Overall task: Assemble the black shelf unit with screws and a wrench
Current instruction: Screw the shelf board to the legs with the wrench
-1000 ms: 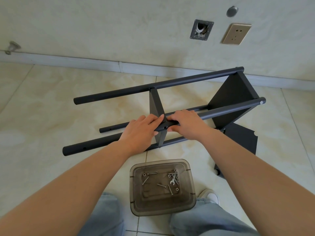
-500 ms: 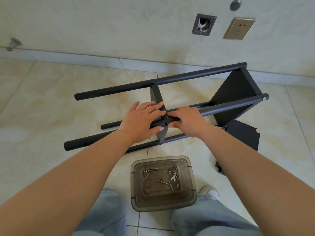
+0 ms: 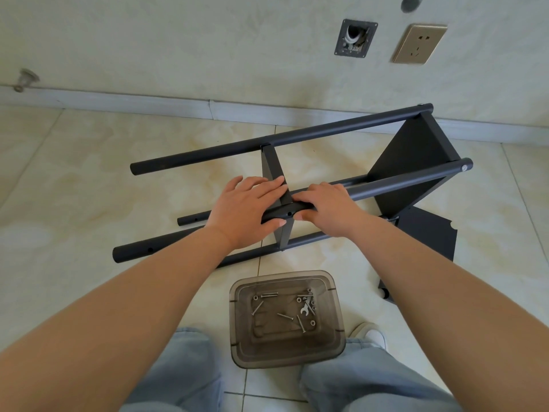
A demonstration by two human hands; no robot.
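Note:
The black shelf unit (image 3: 413, 156) lies on its side on the tiled floor, with long round poles and two black panels between them. My left hand (image 3: 246, 209) lies over the near upper pole (image 3: 401, 181) where the middle panel (image 3: 274, 171) meets it, fingers stretched out and thumb under the pole. My right hand (image 3: 326, 206) grips the same pole just to the right of the joint. A small screw hole shows on the pole between the two hands. A clear brown plastic box (image 3: 286, 318) in front of my knees holds several screws and a small wrench (image 3: 304, 309).
A loose black panel (image 3: 427, 233) lies flat on the floor at the right, under the unit. The wall with a socket (image 3: 419, 43) and an open wall box (image 3: 355, 38) stands close behind. My knees in jeans and a white shoe (image 3: 370, 334) are at the bottom.
My left hand has slid up over the pole and spread its fingers across the joint. My right hand has kept its grip on the pole. The shelf unit has barely shifted.

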